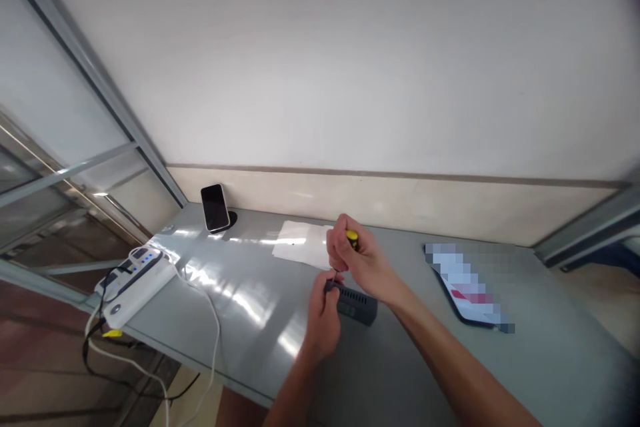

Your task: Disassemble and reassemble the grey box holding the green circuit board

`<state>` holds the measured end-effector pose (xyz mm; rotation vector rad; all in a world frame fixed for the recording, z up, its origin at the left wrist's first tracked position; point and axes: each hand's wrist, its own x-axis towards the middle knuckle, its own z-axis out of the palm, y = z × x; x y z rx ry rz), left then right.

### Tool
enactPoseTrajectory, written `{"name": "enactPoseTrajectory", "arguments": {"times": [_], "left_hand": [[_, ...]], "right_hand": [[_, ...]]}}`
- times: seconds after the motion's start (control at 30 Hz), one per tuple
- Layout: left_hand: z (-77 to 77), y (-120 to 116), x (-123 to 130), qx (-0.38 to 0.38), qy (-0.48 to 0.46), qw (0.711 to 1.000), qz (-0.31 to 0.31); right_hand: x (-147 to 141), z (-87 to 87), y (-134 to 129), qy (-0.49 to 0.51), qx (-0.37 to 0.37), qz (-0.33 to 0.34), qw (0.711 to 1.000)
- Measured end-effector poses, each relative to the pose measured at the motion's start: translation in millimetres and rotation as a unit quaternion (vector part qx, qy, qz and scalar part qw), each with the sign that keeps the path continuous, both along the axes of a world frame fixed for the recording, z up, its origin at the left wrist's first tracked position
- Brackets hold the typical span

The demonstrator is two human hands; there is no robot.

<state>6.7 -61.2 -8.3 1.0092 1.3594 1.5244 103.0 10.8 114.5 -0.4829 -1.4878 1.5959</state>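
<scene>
My right hand [353, 247] is closed around a screwdriver with a yellow and black handle [353, 238]. Its thin shaft points down to the left end of a dark grey, slotted device [357, 305]. That end is gripped between the fingers and thumb of my left hand [325, 307], just below my right hand. The device's right end shows past my fingers, low over the grey table. Where the screwdriver's tip meets the device is too small to make out. A white sheet [300, 245] lies behind my hands.
A phone-like device [215, 207] stands upright at the back left. Along the left edge sits a white power strip [140, 287] with white and black cables. A dark-edged, pixelated flat object [465, 287] lies to the right. The wall [350, 193] borders the table's back.
</scene>
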Motion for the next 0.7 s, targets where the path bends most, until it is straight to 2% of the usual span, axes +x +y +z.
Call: {"name": "enactPoseTrajectory", "arguments": {"times": [0.1, 0.23, 0.4, 0.5, 0.6, 0.7], "left_hand": [[-0.8, -2.5, -3.4, 0.017, -0.007, 1.0, -0.019], [-2.6, -3.2, -6.4, 0.024, 0.002, 0.999, -0.024], [-1.7, -2.6, -6.3, -0.019, 0.019, 0.999, -0.018], [1.4, -4.0, -5.7, -0.031, 0.029, 0.999, -0.022], [3.4, -5.0, -4.7, -0.008, 0.046, 0.999, -0.024], [3.1, -4.1, -4.0, 0.009, 0.062, 0.998, -0.011]], "right_hand": [[2.0, 2.0, -0.3, -0.041, -0.005, -0.002, 0.999], [12.8, 0.2, 7.1, -0.016, 0.014, 0.042, 0.999], [29.7, 6.2, 13.3, -0.179, 0.066, 0.064, 0.98], [38.7, 13.7, 16.4, -0.21, 0.107, 0.068, 0.969], [44.5, 16.1, 22.7, -0.157, 0.103, 0.02, 0.982], [41.9, 10.5, 29.8, -0.054, 0.076, -0.104, 0.99]]}}
